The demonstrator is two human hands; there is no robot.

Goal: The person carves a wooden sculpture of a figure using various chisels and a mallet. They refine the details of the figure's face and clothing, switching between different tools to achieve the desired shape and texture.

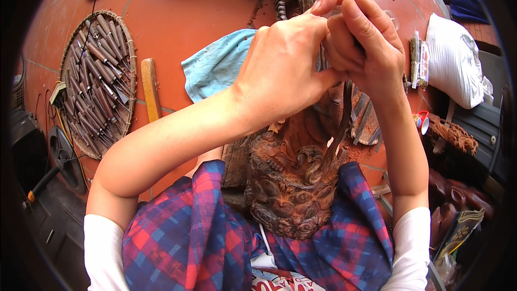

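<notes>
My left hand (285, 64) and my right hand (374, 43) meet above a carved wooden sculpture (291, 194). Both hands are closed, their fingers curled against each other. Whatever lies between them is hidden from view. Reddish-brown and dark, the sculpture stands between my knees, its lower part covered in deep rounded relief. My hands block much of its upper part. Just below my right hand runs a dark curved piece (342, 121); I cannot tell whether it belongs to the carving.
At left lies a round woven basket (131, 48) of wooden-handled carving tools (97, 83). Beside it are a wooden bar (151, 89) and a blue cloth (215, 64). Flat metal tools (365, 121) lie right of the sculpture, amid wood chips. A white sack (455, 59) stands farther right.
</notes>
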